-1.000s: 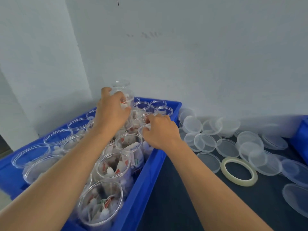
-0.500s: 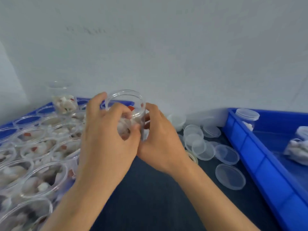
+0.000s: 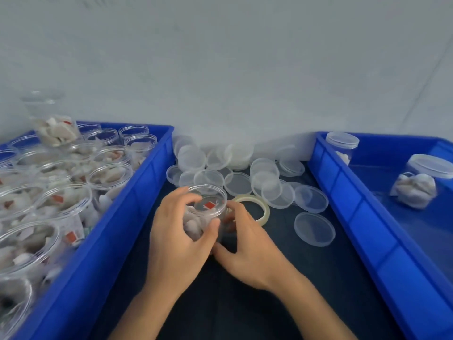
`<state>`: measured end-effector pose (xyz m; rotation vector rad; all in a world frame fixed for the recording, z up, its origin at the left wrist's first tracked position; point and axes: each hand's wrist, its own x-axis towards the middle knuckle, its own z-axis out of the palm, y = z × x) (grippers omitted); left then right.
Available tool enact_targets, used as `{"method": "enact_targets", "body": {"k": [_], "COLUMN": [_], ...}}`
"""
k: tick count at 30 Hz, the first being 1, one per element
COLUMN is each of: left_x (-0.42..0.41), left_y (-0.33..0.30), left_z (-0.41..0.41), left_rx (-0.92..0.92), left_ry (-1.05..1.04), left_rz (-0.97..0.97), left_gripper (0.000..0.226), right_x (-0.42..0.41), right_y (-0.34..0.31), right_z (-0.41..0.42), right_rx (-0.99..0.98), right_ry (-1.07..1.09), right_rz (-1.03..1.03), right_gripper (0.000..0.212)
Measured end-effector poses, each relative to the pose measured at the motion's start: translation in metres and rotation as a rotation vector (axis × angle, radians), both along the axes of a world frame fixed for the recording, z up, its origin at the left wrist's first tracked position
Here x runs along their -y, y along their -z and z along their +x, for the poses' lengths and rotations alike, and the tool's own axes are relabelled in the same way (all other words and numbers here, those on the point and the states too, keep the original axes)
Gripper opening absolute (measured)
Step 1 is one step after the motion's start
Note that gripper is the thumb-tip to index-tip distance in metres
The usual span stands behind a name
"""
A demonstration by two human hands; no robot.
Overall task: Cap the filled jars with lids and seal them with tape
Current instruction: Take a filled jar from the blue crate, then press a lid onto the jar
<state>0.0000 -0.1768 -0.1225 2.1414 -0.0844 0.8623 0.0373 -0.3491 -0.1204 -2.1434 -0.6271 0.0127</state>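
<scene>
Hands meet at the lower centre of the frame around one open jar (image 3: 207, 209) that stands on the dark table (image 3: 245, 303) between two blue crates. Curled fingers and thumb of the left hand (image 3: 179, 241) wrap the jar's near side, the thumb pressed on its wall. From the right of it, the right hand (image 3: 247, 249) holds the jar too, fingers curled against the far side. Inside the jar lie white packets with a red mark, and it has no lid on.

Just behind the right hand a tape roll (image 3: 257, 207) lies flat, partly hidden by it. Loose clear lids (image 3: 314, 228) lie scattered beyond, toward the centre of the frame by the wall. At the left, the left crate (image 3: 117, 222) is packed with filled, uncapped jars (image 3: 66, 200). At the right, the right crate (image 3: 367, 217) holds two capped jars (image 3: 342, 146).
</scene>
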Motion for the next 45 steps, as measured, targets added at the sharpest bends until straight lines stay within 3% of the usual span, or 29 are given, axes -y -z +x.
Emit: {"method": "enact_targets", "body": {"k": [5,8,10,15,19,23,27,30,32,35,39,42,45], "left_x": [-0.017,-0.018,-0.02,-0.024,-0.023,-0.021,-0.015,-0.005,0.001,0.005,0.005,0.006,0.007], "left_y": [0.016,0.02,0.019,0.011,0.018,0.028,0.025,0.021,0.018,0.015,0.014,0.016,0.018], "left_z": [0.016,0.028,0.036,0.061,0.072,0.073,0.069,0.064,0.062,0.059,0.057,0.057,0.058], "left_rx": [0.019,0.019,0.022,0.034,0.056,0.051,0.008,0.021,0.031,0.026,0.027,0.008,-0.01], "left_ry": [-0.105,-0.092,-0.08,-0.047,-0.021,0.005,0.059,0.106,0.14,0.137,0.139,0.169,0.18], "left_rz": [-0.164,-0.178,-0.181,-0.194,-0.226,-0.274,-0.265,-0.214,-0.166,-0.117,-0.124,-0.136,-0.166], "left_gripper": [0.073,0.078,0.079,0.078,0.08,0.089,0.097,0.099,0.1,0.1,0.096,0.096,0.095], "right_x": [0.0,-0.018,-0.027,-0.033,-0.028,-0.015,-0.004,-0.004,-0.01,-0.021,-0.022,-0.02,-0.02], "right_y": [0.007,0.012,0.019,0.019,0.008,-0.025,-0.071,-0.085,-0.08,-0.064,-0.054,-0.049,-0.052], "right_z": [0.033,0.05,0.058,0.085,0.101,0.11,0.103,0.098,0.096,0.099,0.106,0.108,0.104], "right_rx": [0.102,0.268,0.321,0.353,0.293,0.107,0.115,-0.003,-0.106,-0.052,0.095,0.063,0.045], "right_ry": [-0.009,-0.068,-0.062,0.02,0.091,0.248,0.383,0.354,0.298,0.312,0.351,0.341,0.305], "right_rz": [-0.301,-0.565,-0.624,-0.549,-0.419,-0.013,0.516,0.744,0.691,0.446,0.349,0.242,0.272], "right_gripper": [0.08,0.06,0.045,0.021,0.017,0.015,0.011,0.018,0.024,0.025,0.022,0.018,0.013]}}
